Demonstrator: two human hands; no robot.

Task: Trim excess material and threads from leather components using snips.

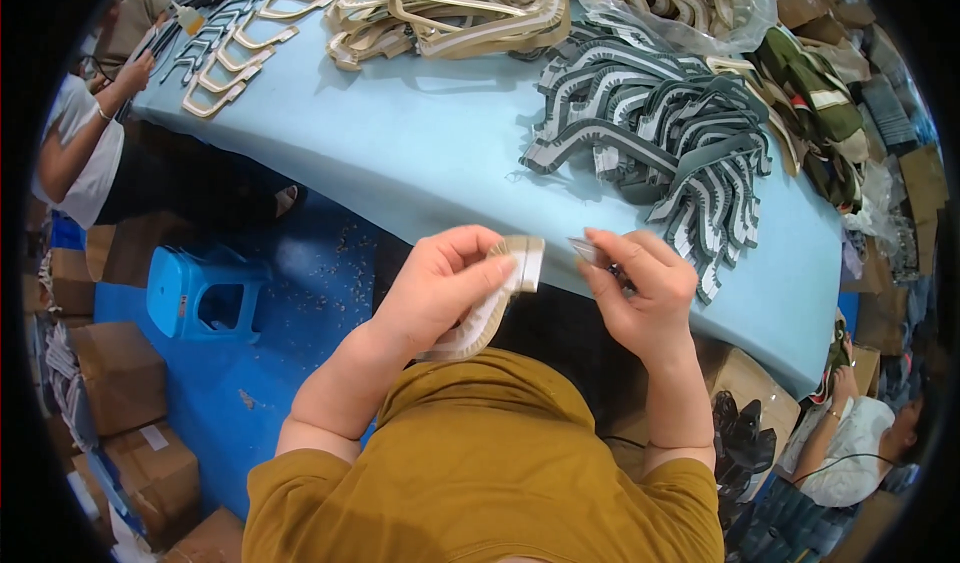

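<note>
Beige strip [486, 321] is pinched in the left hand [440, 281]; to its right, the fingers of the right hand [648, 291] grip a small pointed tool [590, 251].

The strip [483, 327] looks like cloth (matt).

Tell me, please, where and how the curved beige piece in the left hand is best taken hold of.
The curved beige piece is probably best pinched by its flat upper end, from the right: that end juts past the left hand, while the rest curves down toward the mustard shirt.
</note>
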